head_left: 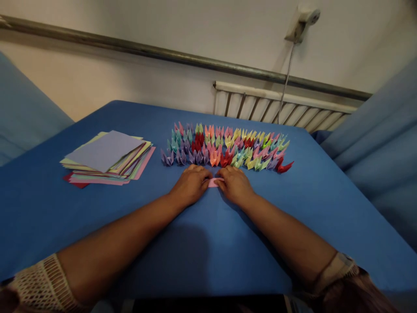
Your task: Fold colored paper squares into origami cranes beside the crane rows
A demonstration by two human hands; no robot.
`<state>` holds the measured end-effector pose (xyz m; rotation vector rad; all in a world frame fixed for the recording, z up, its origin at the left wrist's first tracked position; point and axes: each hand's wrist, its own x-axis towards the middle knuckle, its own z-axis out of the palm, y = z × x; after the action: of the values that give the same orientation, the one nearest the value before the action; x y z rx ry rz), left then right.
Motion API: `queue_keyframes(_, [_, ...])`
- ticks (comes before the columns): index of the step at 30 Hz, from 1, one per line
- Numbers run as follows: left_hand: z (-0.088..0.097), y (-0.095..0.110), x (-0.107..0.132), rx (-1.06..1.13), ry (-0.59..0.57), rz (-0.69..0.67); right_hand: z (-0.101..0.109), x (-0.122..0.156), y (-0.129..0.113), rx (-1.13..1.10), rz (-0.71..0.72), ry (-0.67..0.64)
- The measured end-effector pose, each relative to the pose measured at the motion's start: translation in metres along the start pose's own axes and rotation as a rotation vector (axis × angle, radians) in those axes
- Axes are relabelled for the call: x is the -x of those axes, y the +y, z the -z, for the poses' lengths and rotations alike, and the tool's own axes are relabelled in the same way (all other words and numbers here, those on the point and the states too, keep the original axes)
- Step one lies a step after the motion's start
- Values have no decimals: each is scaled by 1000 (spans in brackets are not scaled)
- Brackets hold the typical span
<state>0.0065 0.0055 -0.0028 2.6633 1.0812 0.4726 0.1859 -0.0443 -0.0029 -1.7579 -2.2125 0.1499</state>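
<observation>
A small pink folded paper (215, 181) lies on the blue table (97, 217), pinched between both hands. My left hand (191, 184) presses its left end with curled fingers. My right hand (235, 184) grips its right end, fingers closed. Just beyond the hands stand several rows of small folded paper cranes (224, 146) in many colours, a red one (284, 166) at the right end.
A stack of coloured square paper sheets (107, 158) lies at the left of the table, a lilac sheet on top. Behind the table are a wall with a metal rail (163, 54), a white radiator (280, 104) and blue cloth on both sides.
</observation>
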Motion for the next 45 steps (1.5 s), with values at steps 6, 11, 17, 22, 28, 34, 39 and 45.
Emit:
queue_keyframes(6, [1, -2, 0, 31, -34, -46, -3, -3, 3, -139, -73, -63])
queue_keyframes(11, [2, -2, -1, 19, -43, -87, -4, -3, 2, -178, -78, -46])
queue_keyframes(17, [3, -1, -2, 27, -47, -82, -4, 2, -2, -158, -85, -4])
queue_keyframes(22, [4, 0, -3, 49, -39, -68, -5, 2, -1, -192, -91, -2])
queue_keyframes(28, [5, -4, -3, 40, -53, -101, -5, 2, 0, -185, -6, -29])
queue_keyframes(34, [3, -2, -3, -3, -36, -21, -4, 1, -1, -169, -119, -11])
queue_keyframes(39, [-1, 0, -2, -15, -8, -12, -1, 0, -2, -152, -152, -33])
queue_keyframes(45, [2, 0, -2, 21, -37, -56, 2, -2, -3, -127, -178, -69])
